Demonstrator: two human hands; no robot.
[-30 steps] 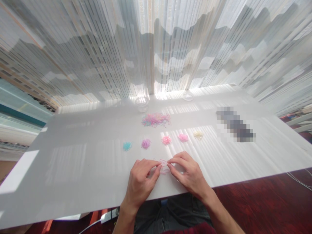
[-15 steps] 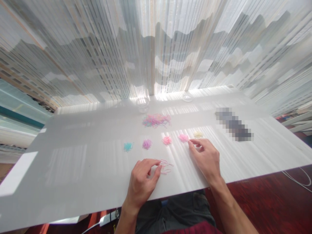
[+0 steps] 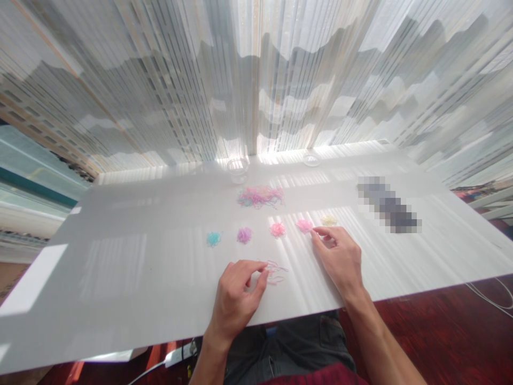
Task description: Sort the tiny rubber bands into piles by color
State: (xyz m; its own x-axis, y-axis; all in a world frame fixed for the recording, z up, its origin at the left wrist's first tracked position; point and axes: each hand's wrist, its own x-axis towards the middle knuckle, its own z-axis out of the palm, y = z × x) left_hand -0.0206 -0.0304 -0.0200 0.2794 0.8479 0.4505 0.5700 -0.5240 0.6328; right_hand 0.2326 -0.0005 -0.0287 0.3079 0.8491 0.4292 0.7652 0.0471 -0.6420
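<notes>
My left hand rests low over the table, thumb and forefinger curled in a pinch at the ends of a few loose pinkish rubber bands. My right hand is pinched closed at the right edge of a pink pile of bands; whatever is between its fingertips is too small to make out. A pale yellow pile lies just beyond that hand. Leftward in the row are a coral pile, a purple pile and a turquoise pile.
Behind the row lies a larger mixed heap of bands. A clear round container and a clear lid-like disc stand near the curtain. A pixelated dark object is on the white table at right.
Both hands keep nearly the same pose. The view has shifted slightly, so the table's contents appear a little farther right. No pile has visibly changed.
</notes>
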